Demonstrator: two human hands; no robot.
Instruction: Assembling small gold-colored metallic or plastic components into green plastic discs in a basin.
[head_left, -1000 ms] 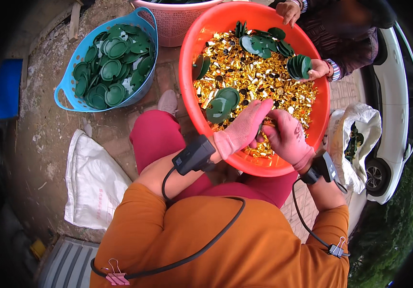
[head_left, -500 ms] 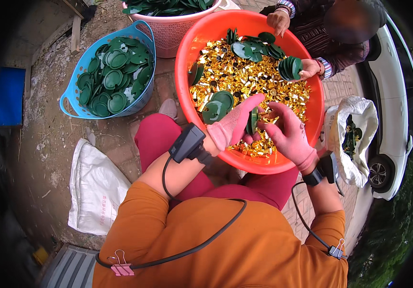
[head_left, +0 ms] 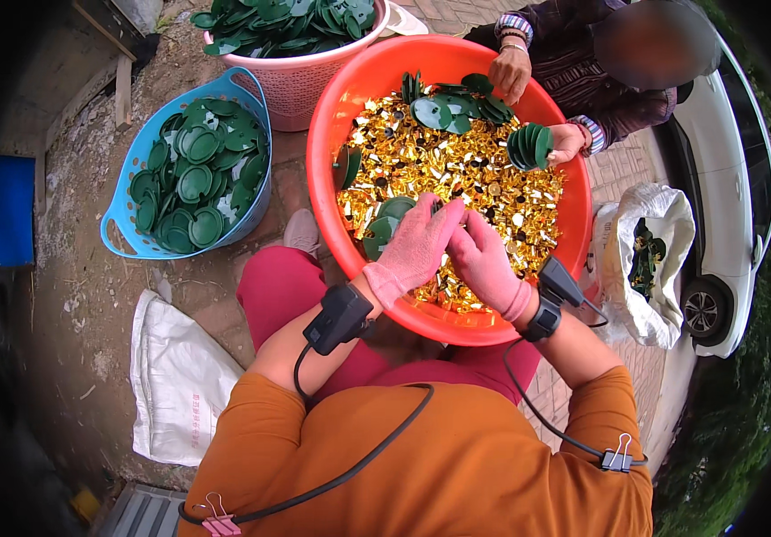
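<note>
Both my hands wear pink gloves and meet over the near part of a big orange basin (head_left: 336, 242). My left hand (head_left: 414, 249) and my right hand (head_left: 482, 264) press their fingertips together on a small dark piece, mostly hidden by the fingers. The basin holds a heap of shiny gold pieces (head_left: 457, 166). A few green plastic discs (head_left: 384, 222) lie right beside my left fingers. A black device (head_left: 339, 319) is strapped to my left wrist and another black device (head_left: 550, 300) to my right, both with cables.
Across the basin another person's hand holds a stack of green discs (head_left: 529, 146), with more green discs (head_left: 444, 106) nearby. A blue basket (head_left: 126, 224) and a pink basket (head_left: 300, 80) hold green discs. A white sack (head_left: 179, 380), a white bag (head_left: 650, 259) and a white car (head_left: 726, 197) are around.
My hands have closed together at the fingertips; the green disc seen edge-on between them half a second ago no longer shows. The view has shifted, revealing more of the pink basket.
</note>
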